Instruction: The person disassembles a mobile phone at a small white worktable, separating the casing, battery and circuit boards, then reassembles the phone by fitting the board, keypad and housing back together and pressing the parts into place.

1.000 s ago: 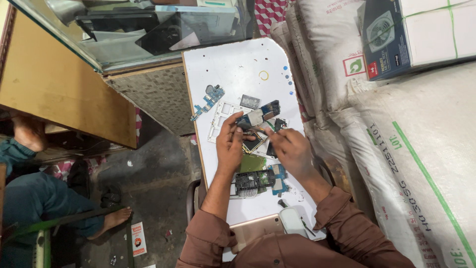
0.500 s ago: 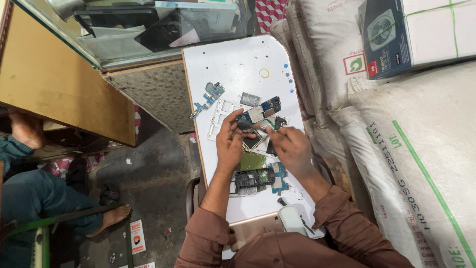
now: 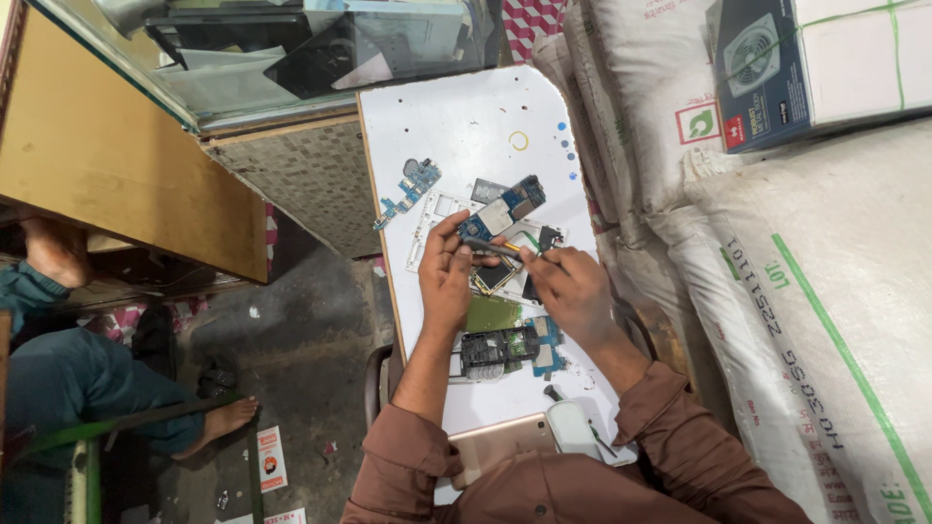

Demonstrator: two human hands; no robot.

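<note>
A small white table (image 3: 456,126) carries phone parts. My left hand (image 3: 449,275) pinches a blue circuit board (image 3: 507,207) near its lower end. My right hand (image 3: 571,288) holds a thin screwdriver (image 3: 493,248) whose tip lies between the two hands, over an open phone body (image 3: 493,278). A white phone frame (image 3: 437,218) lies under the work. Below my hands sit a green plate (image 3: 492,314) and a dark stripped phone chassis (image 3: 497,349).
A loose blue board (image 3: 409,189) lies at the table's left. A gold phone (image 3: 497,444) and a white case (image 3: 571,428) rest near my chest. Large white sacks (image 3: 815,320) stand to the right, a glass counter (image 3: 291,49) behind, and another person's legs (image 3: 116,388) at left.
My left hand has shifted slightly on the blue board, and the screwdriver in my right hand has edged toward it. Everything else stays as it was.
</note>
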